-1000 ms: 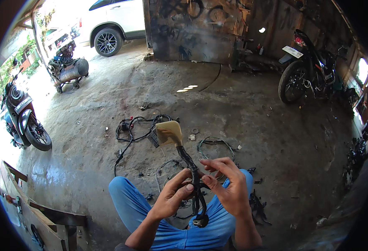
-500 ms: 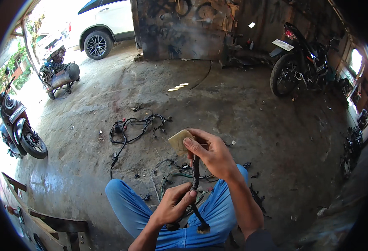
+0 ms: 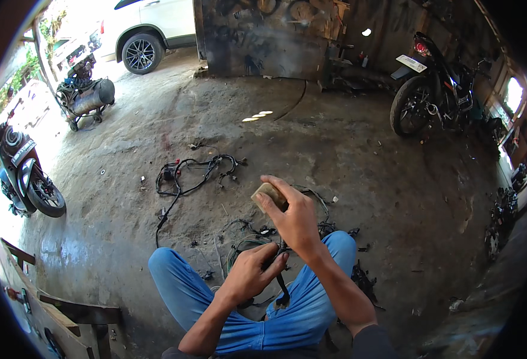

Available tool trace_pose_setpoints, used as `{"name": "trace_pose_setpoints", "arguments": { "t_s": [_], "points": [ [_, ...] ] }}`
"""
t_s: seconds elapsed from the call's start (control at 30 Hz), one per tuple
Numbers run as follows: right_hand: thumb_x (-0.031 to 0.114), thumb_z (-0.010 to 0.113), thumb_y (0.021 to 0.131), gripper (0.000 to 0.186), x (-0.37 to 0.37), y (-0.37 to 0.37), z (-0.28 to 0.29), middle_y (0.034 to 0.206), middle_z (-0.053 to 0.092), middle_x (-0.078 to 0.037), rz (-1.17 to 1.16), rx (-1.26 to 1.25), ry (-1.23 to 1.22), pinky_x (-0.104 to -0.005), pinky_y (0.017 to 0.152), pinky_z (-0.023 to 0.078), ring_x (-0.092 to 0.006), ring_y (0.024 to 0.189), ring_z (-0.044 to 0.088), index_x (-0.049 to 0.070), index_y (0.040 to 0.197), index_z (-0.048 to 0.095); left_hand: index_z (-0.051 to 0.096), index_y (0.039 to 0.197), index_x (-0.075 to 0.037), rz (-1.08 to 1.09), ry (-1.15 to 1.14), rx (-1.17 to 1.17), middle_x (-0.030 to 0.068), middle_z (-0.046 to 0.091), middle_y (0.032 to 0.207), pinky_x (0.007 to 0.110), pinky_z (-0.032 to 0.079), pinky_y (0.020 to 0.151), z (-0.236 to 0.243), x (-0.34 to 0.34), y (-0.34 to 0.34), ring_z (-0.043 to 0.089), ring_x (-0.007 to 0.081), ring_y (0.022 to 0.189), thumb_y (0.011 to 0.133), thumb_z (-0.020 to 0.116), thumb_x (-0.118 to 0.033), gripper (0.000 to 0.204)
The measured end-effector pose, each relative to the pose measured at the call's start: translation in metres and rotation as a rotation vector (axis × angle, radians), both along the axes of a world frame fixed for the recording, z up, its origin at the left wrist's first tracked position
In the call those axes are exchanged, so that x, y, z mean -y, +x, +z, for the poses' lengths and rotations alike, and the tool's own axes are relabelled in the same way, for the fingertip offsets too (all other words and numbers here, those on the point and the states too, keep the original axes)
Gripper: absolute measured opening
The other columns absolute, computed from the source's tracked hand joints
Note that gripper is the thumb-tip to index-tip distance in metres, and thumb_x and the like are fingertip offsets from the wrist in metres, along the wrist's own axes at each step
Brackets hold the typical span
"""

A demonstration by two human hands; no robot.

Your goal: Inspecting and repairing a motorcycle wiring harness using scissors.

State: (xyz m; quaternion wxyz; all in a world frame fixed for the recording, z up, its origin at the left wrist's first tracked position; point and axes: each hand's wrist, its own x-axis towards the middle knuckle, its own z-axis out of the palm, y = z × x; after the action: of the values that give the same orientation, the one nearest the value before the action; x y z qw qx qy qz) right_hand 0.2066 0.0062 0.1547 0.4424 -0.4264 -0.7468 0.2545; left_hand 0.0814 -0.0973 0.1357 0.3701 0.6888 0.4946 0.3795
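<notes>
My left hand (image 3: 251, 272) is closed around a black-wrapped wire harness (image 3: 283, 290), whose lower end hangs between my knees. Just above it, my right hand (image 3: 296, 218) grips a yellowish-tan, flat-faced piece (image 3: 266, 195) between thumb and fingers. Its kind I cannot make out, and my fingers cover part of it. Behind my right hand the upper stretch of the harness is mostly hidden. Loose green and dark wires (image 3: 239, 242) lie on the ground between my knees, partly covered by my left hand.
Another black wiring harness (image 3: 206, 179) is spread on the concrete floor ahead. A wooden bench (image 3: 66, 317) stands at lower left. Motorcycles are parked at left (image 3: 30, 173) and far right (image 3: 434, 90). An air compressor (image 3: 87, 99) and a white car (image 3: 155, 27) are farther back.
My right hand has tilted the tan piece, which now shows a smaller face. The harness between my hands has turned and dropped, with less of it showing. The view has shifted slightly.
</notes>
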Motion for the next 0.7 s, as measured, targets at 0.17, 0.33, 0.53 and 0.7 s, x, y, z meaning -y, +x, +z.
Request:
{"name": "trace_pose_setpoints", "arguments": {
  "t_s": [0.17, 0.33, 0.53, 0.7],
  "points": [
    [0.059, 0.041, 0.102, 0.071, 0.017, 0.028, 0.013, 0.106, 0.063, -0.008, 0.132, -0.344, -0.461, -0.0297, 0.076, 0.052, -0.0167, 0.088, 0.066, 0.012, 0.155, 0.033, 0.054, 0.083, 0.001, 0.149, -0.097, 0.163, 0.0131, 0.052, 0.068, 0.036, 0.042, 0.060, -0.013, 0.007, -0.007, 0.050, 0.0232, 0.061, 0.102, 0.054, -0.029, 0.035],
    [0.038, 0.045, 0.106, 0.052, 0.051, 0.091, -0.005, 0.109, 0.061, -0.010, -0.261, -0.693, -0.335, -0.0309, 0.076, 0.054, -0.0142, 0.082, 0.065, 0.006, 0.147, 0.045, 0.059, 0.081, 0.001, 0.190, -0.104, 0.398, 0.0039, 0.054, 0.068, 0.029, 0.041, 0.060, -0.031, 0.009, -0.012, 0.048, 0.0112, 0.065, 0.108, 0.041, -0.037, 0.049],
    [0.026, 0.051, 0.103, 0.041, 0.109, 0.236, -0.194, 0.114, 0.062, -0.016, -0.979, -0.365, -0.235, -0.0352, 0.079, 0.051, -0.0219, 0.092, 0.066, 0.001, 0.135, 0.053, 0.064, 0.087, 0.003, 0.178, -0.191, 0.638, 0.0034, 0.061, 0.077, 0.027, 0.043, 0.066, -0.048, 0.010, -0.014, 0.053, 0.0103, 0.071, 0.109, 0.037, -0.039, 0.055],
    [0.026, 0.064, 0.094, 0.046, 0.247, 0.271, -0.357, 0.116, 0.064, -0.026, -0.892, 0.214, -0.737, -0.0428, 0.089, 0.050, -0.0390, 0.103, 0.064, -0.007, 0.125, 0.057, 0.066, 0.086, 0.003, 0.185, -0.271, 0.671, 0.0069, 0.064, 0.080, 0.026, 0.043, 0.071, -0.052, 0.004, -0.015, 0.058, 0.0118, 0.076, 0.107, 0.038, -0.041, 0.057]
  ]
}}
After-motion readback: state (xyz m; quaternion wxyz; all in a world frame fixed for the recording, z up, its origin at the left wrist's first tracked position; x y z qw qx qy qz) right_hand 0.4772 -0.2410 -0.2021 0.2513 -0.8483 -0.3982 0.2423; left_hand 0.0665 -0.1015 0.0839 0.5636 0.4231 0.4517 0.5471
